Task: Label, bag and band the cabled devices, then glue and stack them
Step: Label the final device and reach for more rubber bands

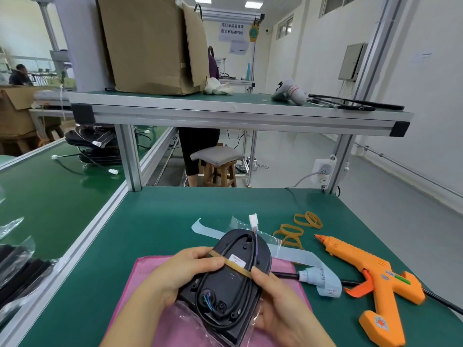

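Black cabled device (235, 269) is held up w/ both hands, near centre, just above pink cloth (140, 274) on green tabletop (150, 216). Left hand (180, 269) grips its left edge, fingers curled over the top and touching the rubber band (235, 265). Right hand (280, 304) cups the right edge from below, thumb pressed at the band's right end.

Progress, judged from how things lie:
- Label: white label (237, 260) is on the device back, so done.
- Bag: clear bag (190, 324) shows around the near end; looks bagged, but can't tell how far it covers the far end.
- Band: one band sits across the middle over the cable loop. It looks seated or nearly so, prob. being adjusted.
- White connector (253, 219) sticks out at the far end.

Left to do, approx.: glue and stack. Orange glue gun (363, 269) lies untouched on the right, well apart from both hands. Spare bands (288, 231) lie far right of the device, and the label backing strip (295, 256) runs just behind it. Dark devices (97, 149) are piled far left on the next tabletop, poss. the stack.
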### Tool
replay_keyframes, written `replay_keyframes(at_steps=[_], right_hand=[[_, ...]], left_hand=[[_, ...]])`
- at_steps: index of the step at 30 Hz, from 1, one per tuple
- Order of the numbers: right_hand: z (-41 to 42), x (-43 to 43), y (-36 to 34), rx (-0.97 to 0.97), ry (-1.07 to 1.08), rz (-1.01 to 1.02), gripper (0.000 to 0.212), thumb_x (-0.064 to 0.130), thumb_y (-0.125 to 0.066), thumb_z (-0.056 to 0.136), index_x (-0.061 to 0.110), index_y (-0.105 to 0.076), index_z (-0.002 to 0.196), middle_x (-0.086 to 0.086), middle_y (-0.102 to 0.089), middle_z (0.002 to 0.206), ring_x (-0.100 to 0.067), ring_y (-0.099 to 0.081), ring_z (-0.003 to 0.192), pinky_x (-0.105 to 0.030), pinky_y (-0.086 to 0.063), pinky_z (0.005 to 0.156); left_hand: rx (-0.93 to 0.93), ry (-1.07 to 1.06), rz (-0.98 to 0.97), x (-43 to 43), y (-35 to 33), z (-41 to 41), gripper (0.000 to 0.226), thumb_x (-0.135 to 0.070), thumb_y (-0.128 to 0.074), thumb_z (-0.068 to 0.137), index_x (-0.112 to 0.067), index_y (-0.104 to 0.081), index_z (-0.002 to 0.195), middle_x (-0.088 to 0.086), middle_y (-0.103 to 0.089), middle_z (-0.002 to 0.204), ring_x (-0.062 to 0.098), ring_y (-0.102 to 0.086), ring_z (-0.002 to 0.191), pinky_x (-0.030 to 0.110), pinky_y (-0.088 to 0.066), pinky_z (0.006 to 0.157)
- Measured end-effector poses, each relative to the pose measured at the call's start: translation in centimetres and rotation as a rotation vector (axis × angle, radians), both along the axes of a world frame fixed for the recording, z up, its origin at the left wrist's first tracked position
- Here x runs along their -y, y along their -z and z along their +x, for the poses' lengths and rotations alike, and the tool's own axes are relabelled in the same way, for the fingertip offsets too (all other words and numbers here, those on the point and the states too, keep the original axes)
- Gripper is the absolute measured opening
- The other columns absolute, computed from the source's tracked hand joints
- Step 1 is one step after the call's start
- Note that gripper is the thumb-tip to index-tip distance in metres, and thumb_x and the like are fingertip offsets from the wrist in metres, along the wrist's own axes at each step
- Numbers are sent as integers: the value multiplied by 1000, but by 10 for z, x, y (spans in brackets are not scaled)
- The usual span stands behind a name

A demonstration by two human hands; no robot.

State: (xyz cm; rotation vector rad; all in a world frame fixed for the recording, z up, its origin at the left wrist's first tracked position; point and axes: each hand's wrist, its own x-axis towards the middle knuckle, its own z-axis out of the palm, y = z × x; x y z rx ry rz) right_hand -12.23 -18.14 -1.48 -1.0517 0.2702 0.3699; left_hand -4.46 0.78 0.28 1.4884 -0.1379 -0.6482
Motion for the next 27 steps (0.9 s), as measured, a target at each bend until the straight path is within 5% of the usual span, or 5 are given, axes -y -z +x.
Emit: replay_keyframes(at_steps=[5, 11, 19, 23, 27], right_hand=[[2, -4, 3, -27, 120, 64, 61, 26, -73, 62, 11, -64, 121, -21, -69, 113, -37, -67, 98, -51, -53, 86], [8, -14, 2, -35, 372, 302, 62, 20, -68, 71, 9, -57, 130, -19, -68, 118, -36, -65, 106, -45, -55, 82], [-4, -43, 6, 66, 504, 406, 61, 23, -61, 75, 12, -54, 134, -21, -69, 114, -34, -71, 89, -40, -56, 67], [-10, -53, 18, 81, 519, 388, 68, 19, -67, 66, 16, -55, 133, -19, -69, 115, -35, -68, 102, -40, -52, 79], [-13, -52, 32, 145, 393, 253, 85, -4, -76, 41, 29, -62, 119, -8, -76, 100, -29, -74, 79, -42, -59, 71]], left_hand=[[-99, -128, -177, -17, 12, 5, 49, -51, -54, 85, -26, -57, 127, 4, -70, 120, 23, -66, 111, 39, -54, 89], [-478, -315, -531, -6, 46, -27, 89, -71, -39, 78, 1, -58, 127, 27, -63, 120, 38, -63, 102, 52, -49, 90], [-97, -595, -422, 47, 34, -62, 27, 0, -63, 82, -2, -58, 109, 8, -76, 84, 25, -70, 75, 36, -56, 67], [-83, -591, -462, 35, 23, -53, 43, -13, -71, 65, -3, -61, 106, 17, -73, 92, 29, -69, 76, 39, -55, 70], [-47, -488, -458, 15, 17, -38, 39, -17, -69, 69, -3, -62, 104, 22, -70, 96, 31, -66, 81, 39, -54, 74]])
